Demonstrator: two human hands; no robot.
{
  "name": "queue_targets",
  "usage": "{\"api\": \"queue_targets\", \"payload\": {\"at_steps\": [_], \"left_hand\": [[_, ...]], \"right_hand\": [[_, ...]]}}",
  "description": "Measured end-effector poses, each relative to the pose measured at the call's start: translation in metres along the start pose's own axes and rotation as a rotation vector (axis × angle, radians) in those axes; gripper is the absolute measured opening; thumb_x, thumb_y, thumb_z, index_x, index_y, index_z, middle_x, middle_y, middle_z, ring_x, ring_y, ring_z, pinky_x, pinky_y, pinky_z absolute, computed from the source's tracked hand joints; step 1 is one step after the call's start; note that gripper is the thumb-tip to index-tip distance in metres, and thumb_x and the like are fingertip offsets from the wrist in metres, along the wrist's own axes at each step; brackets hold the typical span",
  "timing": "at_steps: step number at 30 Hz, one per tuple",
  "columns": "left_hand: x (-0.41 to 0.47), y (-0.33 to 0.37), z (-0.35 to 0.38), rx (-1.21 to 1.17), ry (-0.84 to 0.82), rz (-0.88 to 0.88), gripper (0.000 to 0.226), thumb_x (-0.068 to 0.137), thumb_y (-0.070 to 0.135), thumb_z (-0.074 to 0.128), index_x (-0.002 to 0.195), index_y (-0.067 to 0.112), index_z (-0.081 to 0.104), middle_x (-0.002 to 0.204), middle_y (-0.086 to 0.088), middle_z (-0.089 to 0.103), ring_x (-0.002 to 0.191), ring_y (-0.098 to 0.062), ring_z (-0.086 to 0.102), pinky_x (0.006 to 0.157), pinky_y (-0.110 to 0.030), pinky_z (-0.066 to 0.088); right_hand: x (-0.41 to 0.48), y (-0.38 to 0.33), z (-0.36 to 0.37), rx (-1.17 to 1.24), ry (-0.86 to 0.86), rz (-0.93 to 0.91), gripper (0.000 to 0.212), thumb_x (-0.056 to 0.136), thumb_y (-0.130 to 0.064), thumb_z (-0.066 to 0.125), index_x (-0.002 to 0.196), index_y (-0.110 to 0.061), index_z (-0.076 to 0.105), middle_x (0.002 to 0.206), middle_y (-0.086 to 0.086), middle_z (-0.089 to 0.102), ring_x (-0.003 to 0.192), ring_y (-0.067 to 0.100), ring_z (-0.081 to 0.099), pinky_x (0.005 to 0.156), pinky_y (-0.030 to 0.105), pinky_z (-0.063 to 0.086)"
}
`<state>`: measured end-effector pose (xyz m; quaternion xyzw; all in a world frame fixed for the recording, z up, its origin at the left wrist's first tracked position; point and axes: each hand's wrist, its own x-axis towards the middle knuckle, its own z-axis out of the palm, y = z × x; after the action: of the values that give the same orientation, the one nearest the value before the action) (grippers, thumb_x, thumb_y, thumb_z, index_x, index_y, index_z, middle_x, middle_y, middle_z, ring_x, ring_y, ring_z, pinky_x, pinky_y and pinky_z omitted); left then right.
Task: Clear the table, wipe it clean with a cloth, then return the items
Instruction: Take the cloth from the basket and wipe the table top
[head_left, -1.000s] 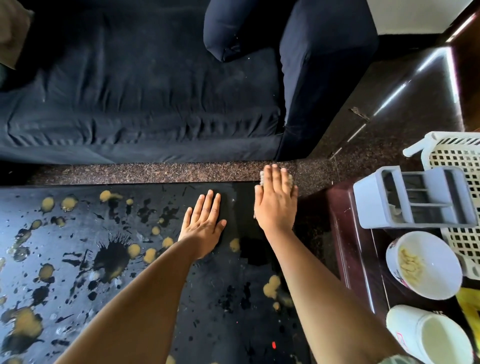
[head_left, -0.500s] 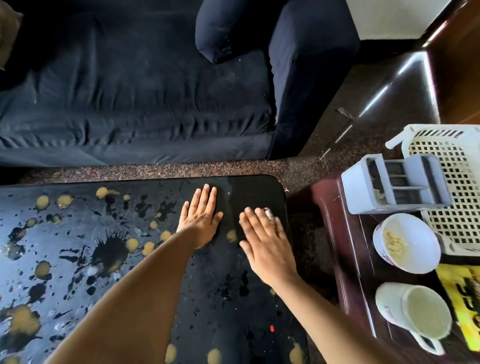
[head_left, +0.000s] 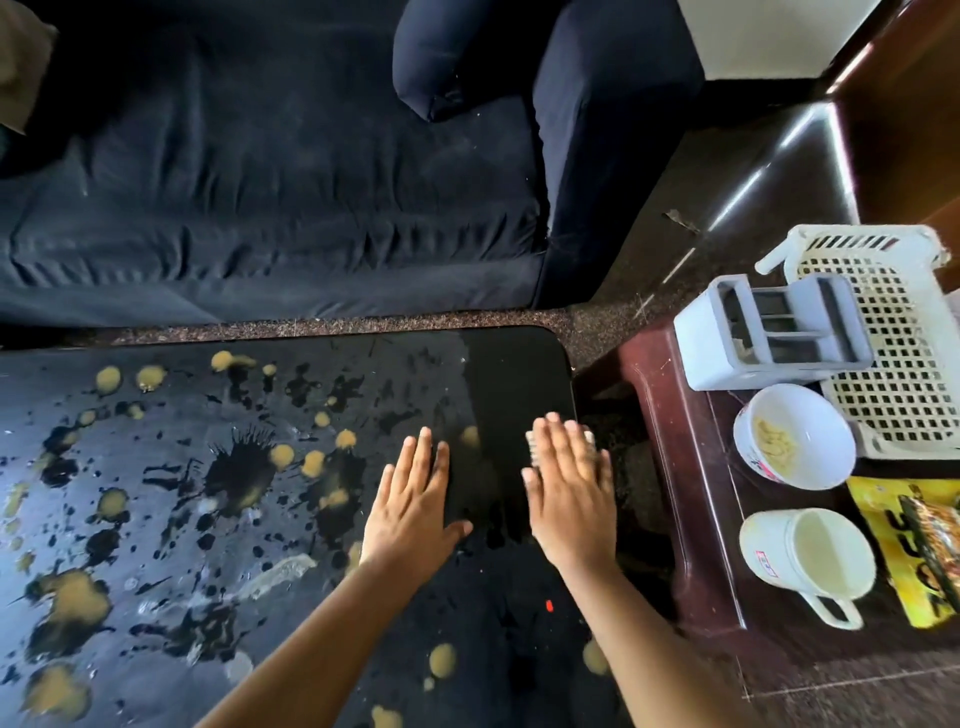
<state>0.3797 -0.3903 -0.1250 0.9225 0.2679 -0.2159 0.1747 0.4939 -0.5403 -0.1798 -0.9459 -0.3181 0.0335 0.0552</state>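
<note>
Wiping step: our right hand (head_left: 569, 493) lies flat, fingers straight and close together, pressing the cloth (head_left: 532, 441) onto the surface (head_left: 509, 374) near its right edge. Only pale bits of the cloth show past the fingertips. Our left hand (head_left: 413, 504) rests spread flat just beside; next, we judge, comes a sweep left across the spotted stretch.

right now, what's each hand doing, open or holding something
Left hand: open, flat on the table.
Right hand: open, fingers straight, pressing the cloth onto the table.
</note>
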Motion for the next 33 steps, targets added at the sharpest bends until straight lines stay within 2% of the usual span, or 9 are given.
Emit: {"api": "queue_targets", "payload": {"at_steps": [3, 8, 13, 17, 19, 22, 24, 29, 33], "left_hand": [[-0.005, 0.003, 0.003, 0.023, -0.062, -0.037, 0.100, 0.089, 0.052, 0.053, 0.149, 0.017, -0.019, 0.154, -0.005, -0.030, 0.143, -0.020, -0.026, 0.118, -0.037, -0.006], [-0.004, 0.001, 0.006, 0.005, -0.139, -0.076, 0.103, 0.088, 0.053, 0.055, 0.149, 0.018, -0.020, 0.155, -0.002, -0.029, 0.145, -0.020, -0.021, 0.119, -0.038, -0.002], [0.000, 0.006, 0.002, 0.042, -0.178, -0.078, 0.111, 0.084, 0.051, 0.062, 0.149, 0.016, -0.021, 0.155, -0.004, -0.029, 0.146, -0.022, -0.019, 0.119, -0.040, 0.000], [0.001, 0.002, 0.000, 0.069, -0.218, -0.066, 0.121, 0.077, 0.051, 0.070, 0.149, 0.018, -0.022, 0.155, -0.002, -0.030, 0.145, -0.020, -0.020, 0.119, -0.040, 0.001], [0.001, 0.001, 0.000, 0.071, -0.233, -0.068, 0.123, 0.077, 0.052, 0.070, 0.148, 0.018, -0.023, 0.154, -0.002, -0.031, 0.145, -0.020, -0.021, 0.120, -0.041, 0.001], [0.001, 0.003, 0.000, 0.083, -0.254, -0.081, 0.122, 0.078, 0.051, 0.069, 0.147, 0.017, -0.026, 0.153, -0.003, -0.033, 0.144, -0.022, -0.022, 0.119, -0.041, 0.001], [0.002, 0.005, 0.000, 0.089, -0.264, -0.091, 0.122, 0.079, 0.050, 0.069, 0.146, 0.015, -0.027, 0.153, -0.004, -0.034, 0.144, -0.023, -0.023, 0.119, -0.041, 0.001], [0.002, 0.007, 0.000, 0.100, -0.281, -0.109, 0.121, 0.080, 0.050, 0.068, 0.145, 0.014, -0.028, 0.153, -0.005, -0.035, 0.144, -0.022, -0.024, 0.119, -0.041, 0.000], [0.003, 0.008, -0.001, 0.109, -0.304, -0.112, 0.120, 0.082, 0.049, 0.066, 0.144, 0.014, -0.030, 0.152, -0.005, -0.037, 0.143, -0.024, -0.025, 0.118, -0.041, 0.000]], "right_hand": [[-0.007, -0.021, 0.000, 0.067, 0.023, 0.164, 0.058, 0.094, -0.044, 0.029, 0.146, -0.019, 0.035, 0.154, 0.000, 0.030, 0.142, 0.023, 0.026, 0.111, 0.048, 0.026], [-0.006, -0.014, 0.001, -0.008, -0.061, -0.346, 0.056, 0.094, -0.045, 0.032, 0.147, -0.026, 0.031, 0.155, -0.009, 0.026, 0.143, 0.014, 0.025, 0.109, 0.047, 0.028], [-0.011, -0.015, -0.001, 0.067, 0.011, 0.160, 0.059, 0.094, -0.045, 0.028, 0.147, -0.020, 0.034, 0.154, -0.001, 0.029, 0.142, 0.021, 0.026, 0.111, 0.049, 0.027], [-0.018, -0.042, 0.001, 0.049, -0.044, -0.255, 0.058, 0.094, -0.045, 0.032, 0.146, -0.022, 0.034, 0.154, -0.004, 0.030, 0.142, 0.016, 0.024, 0.110, 0.048, 0.031], [-0.014, -0.025, 0.001, 0.011, -0.048, -0.331, 0.057, 0.093, -0.044, 0.034, 0.146, -0.026, 0.033, 0.154, -0.008, 0.029, 0.142, 0.014, 0.024, 0.109, 0.047, 0.032], [-0.014, -0.011, 0.002, 0.046, -0.012, 0.042, 0.057, 0.094, -0.044, 0.030, 0.148, -0.024, 0.031, 0.155, -0.004, 0.027, 0.142, 0.021, 0.025, 0.112, 0.047, 0.025], [-0.018, -0.025, 0.003, 0.088, 0.004, 0.160, 0.059, 0.094, -0.045, 0.029, 0.147, -0.020, 0.032, 0.155, 0.000, 0.028, 0.142, 0.023, 0.026, 0.112, 0.048, 0.023], [-0.030, -0.011, 0.001, 0.013, -0.067, -0.350, 0.058, 0.092, -0.044, 0.036, 0.147, -0.027, 0.030, 0.156, -0.008, 0.024, 0.143, 0.014, 0.024, 0.110, 0.047, 0.032], [-0.028, 0.004, -0.001, 0.064, -0.012, 0.184, 0.058, 0.093, -0.043, 0.031, 0.147, -0.021, 0.032, 0.155, -0.001, 0.028, 0.141, 0.023, 0.029, 0.110, 0.049, 0.029]]}}
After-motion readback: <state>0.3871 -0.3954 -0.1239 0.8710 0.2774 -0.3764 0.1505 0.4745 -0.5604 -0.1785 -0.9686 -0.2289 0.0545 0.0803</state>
